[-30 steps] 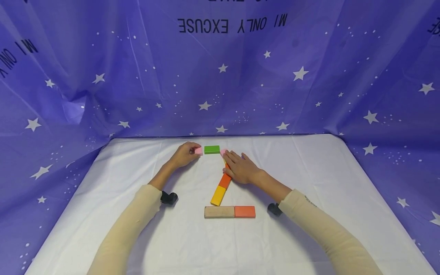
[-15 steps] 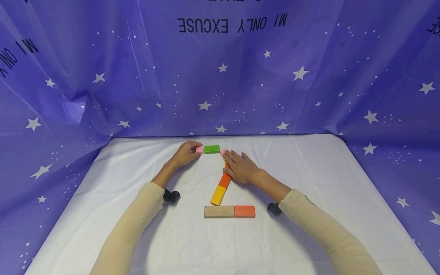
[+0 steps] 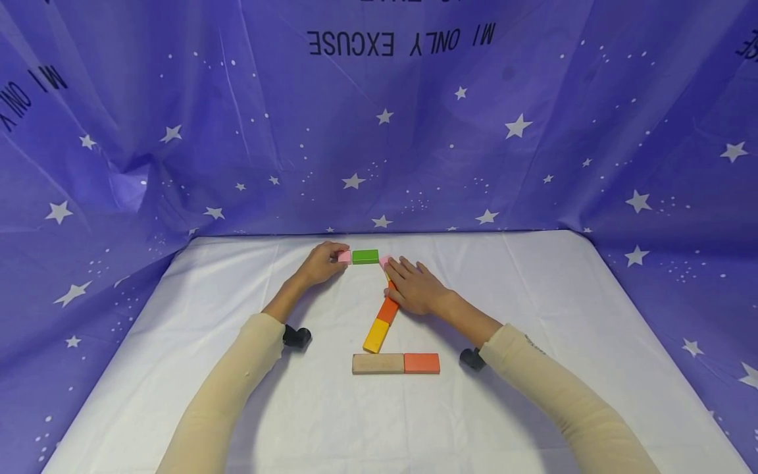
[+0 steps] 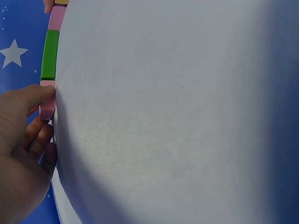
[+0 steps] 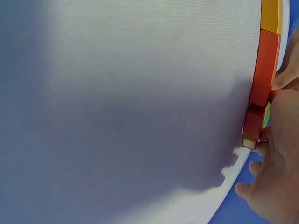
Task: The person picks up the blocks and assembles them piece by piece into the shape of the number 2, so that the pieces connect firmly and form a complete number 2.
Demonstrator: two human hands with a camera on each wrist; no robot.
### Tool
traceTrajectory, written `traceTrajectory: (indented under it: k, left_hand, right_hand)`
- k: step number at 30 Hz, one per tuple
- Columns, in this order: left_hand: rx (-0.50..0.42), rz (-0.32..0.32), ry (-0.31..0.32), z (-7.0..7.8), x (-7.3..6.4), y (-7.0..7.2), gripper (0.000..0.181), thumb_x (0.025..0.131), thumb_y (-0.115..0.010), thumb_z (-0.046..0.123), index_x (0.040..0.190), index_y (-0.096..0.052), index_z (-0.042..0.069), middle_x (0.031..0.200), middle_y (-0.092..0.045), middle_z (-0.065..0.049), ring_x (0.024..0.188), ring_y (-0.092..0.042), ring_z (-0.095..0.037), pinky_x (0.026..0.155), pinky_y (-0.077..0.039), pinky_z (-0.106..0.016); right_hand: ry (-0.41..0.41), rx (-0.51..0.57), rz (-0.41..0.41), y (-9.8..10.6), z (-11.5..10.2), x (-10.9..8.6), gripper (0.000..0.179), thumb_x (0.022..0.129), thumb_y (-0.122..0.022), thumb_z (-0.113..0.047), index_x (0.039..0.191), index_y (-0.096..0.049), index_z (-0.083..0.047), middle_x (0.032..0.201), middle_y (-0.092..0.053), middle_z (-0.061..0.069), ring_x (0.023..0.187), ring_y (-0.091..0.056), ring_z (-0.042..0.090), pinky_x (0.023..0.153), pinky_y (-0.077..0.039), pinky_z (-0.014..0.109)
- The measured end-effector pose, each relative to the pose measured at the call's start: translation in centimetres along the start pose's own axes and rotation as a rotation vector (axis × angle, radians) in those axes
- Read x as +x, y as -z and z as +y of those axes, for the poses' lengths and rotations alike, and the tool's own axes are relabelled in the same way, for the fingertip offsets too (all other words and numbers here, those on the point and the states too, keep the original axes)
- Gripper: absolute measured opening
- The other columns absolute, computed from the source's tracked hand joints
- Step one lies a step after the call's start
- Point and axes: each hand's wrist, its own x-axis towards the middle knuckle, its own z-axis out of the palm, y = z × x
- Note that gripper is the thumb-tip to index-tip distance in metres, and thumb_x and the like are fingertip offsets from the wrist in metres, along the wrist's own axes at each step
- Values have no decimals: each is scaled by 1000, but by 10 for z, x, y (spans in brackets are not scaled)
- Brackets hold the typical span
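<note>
At the far part of the table, my left hand (image 3: 320, 263) pinches a small pink block (image 3: 345, 257) between thumb and fingers. That block stands at the left end of a green block (image 3: 365, 257), and in the left wrist view the pink block (image 4: 47, 105) appears to meet the green block (image 4: 50, 55). My right hand (image 3: 417, 288) rests with fairly straight fingers along a slanting row. Its fingertips touch another pink block (image 3: 385, 262). Orange-red blocks (image 3: 387, 311) and a yellow block (image 3: 376, 336) continue the row toward me; part of it is hidden under the hand.
Nearer to me lie a plain wooden block (image 3: 378, 364) and a coral-red block (image 3: 422, 363), end to end. White cloth (image 3: 320, 421) covers the table. A purple star-patterned curtain (image 3: 414, 158) rises behind and at both sides.
My left hand has shifted slightly right with the pink block, closing the gap to the green block. My right hand has stayed in place on the slanting row.
</note>
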Motion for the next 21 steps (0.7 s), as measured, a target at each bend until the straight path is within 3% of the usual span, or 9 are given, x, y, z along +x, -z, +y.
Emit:
traceTrajectory:
  k: [12,21]
  left_hand:
    - [-31,19,-5,2,-8,2,54,91,-65,3,140,-47,-12,123,-57,-32,110,-57,-44,100,-43,-54]
    - [-56,27,11,3,-20,9,53,94,-63,4,143,-46,-8,130,-55,-30,116,-55,-44,104,-40,-55]
  right_hand:
    - [-7,71,21,0,3,-1,67,107,-34,-47,159,-20,-6,165,-15,11,150,-13,36,118,-15,55]
    - [42,115,133,1,10,-6,64,107,-39,-41,157,-27,-3,163,-21,16,147,-20,39,118,-21,53]
